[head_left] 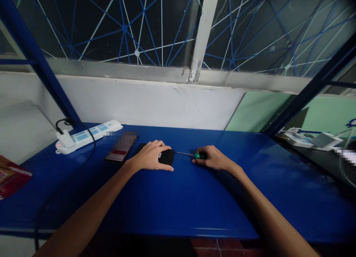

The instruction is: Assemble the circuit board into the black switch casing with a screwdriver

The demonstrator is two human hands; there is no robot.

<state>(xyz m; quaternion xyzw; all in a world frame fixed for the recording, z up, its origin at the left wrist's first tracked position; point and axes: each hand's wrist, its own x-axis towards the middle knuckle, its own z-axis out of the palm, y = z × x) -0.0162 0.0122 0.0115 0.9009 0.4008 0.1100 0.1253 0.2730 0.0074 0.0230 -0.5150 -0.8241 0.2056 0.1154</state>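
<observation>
Nearer to the back edge of the worktop, our left hand is clamped across a black flat device | apart from it, our right hand grips a green-ended screwdriver, directed to this device; contact we cannot tell | leftward lies a smartphone, then a power strip near back-left corner

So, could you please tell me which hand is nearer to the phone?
The left. The left hand, over the flat black object, is just right of the phone; the right hand, holding the screwdriver, is farther right.
</observation>
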